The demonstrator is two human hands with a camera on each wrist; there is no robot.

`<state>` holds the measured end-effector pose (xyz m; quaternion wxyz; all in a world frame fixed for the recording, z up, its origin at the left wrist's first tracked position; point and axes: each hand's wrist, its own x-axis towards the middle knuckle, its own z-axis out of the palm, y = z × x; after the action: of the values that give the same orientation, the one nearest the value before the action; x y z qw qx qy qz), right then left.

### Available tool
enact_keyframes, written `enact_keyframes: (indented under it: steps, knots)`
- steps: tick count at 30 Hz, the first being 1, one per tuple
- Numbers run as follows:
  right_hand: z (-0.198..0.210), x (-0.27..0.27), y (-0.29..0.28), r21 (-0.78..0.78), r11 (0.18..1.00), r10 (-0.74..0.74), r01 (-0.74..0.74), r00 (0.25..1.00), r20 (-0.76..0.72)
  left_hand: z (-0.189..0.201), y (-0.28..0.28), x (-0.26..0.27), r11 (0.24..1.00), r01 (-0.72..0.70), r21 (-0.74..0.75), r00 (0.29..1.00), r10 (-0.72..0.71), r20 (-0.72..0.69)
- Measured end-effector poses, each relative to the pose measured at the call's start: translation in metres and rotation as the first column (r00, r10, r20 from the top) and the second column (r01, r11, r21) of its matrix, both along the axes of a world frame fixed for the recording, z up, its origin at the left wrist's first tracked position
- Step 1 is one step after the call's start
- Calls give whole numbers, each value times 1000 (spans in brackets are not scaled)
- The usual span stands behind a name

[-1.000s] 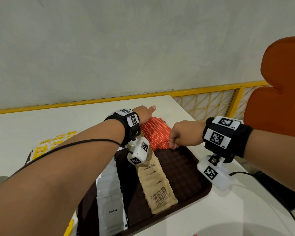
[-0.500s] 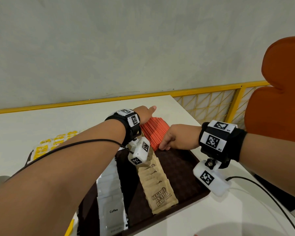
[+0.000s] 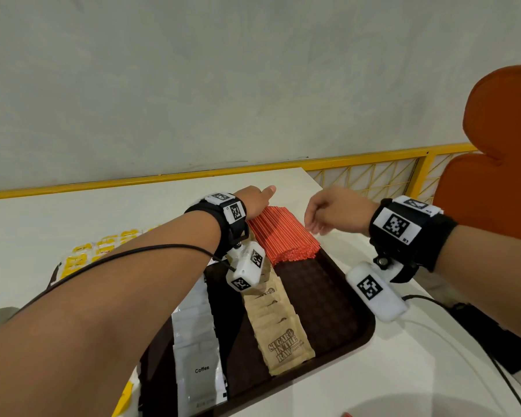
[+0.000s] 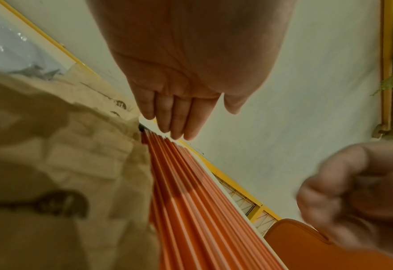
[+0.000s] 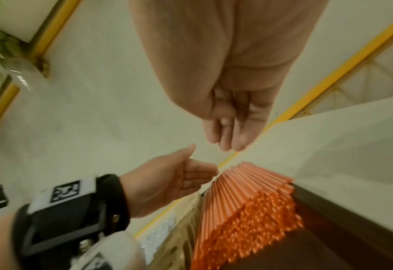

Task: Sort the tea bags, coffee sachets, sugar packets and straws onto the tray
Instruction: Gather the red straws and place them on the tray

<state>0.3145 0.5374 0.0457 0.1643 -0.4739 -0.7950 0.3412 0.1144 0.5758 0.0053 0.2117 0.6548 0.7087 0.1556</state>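
A stack of red straws (image 3: 283,236) lies at the far end of the dark brown tray (image 3: 328,299). My left hand (image 3: 257,200) stands at the stack's left side with straight fingers (image 4: 176,117) along the straws (image 4: 190,182). My right hand (image 3: 328,212) hovers above the stack's right edge, fingers relaxed, holding nothing. In the right wrist view its fingers (image 5: 227,131) hang over the straws (image 5: 244,201). Brown sugar packets (image 3: 280,326) and white coffee sachets (image 3: 197,350) lie in rows on the tray.
Yellow tea bags (image 3: 91,257) lie on the white table (image 3: 103,212) left of the tray. An orange chair (image 3: 494,164) and a yellow railing (image 3: 373,173) stand at the right. A black cable (image 3: 494,356) runs across the table's near right.
My right hand has left the near right corner of the straw stack, lifted and moved right, and its fingers have loosened. The left hand has stayed at the stack's left side.
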Motion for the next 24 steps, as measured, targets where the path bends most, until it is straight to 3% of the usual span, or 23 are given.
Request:
enact_keyframes:
  steps: [2,3,7,12,24]
  knots:
    - [-5,-2,7,7,987,-160,162,979,-127,0,1,0,1000,-3,24,1000,3,1]
    - [-8,-4,8,19,982,-184,187,978,-100,0,1,1,1000,-7,28,1000,7,-2]
    - [-18,-15,-2,8,998,-65,65,971,230,0,-2,7,1000,1,13,1000,-1,-26]
    - [-27,-26,-12,21,1000,4,-9,977,215,2,-6,12,1000,28,5,997,-28,-71]
    - [-28,-35,-18,31,1000,-12,4,972,234,0,-7,12,1000,23,-14,999,-24,-40]
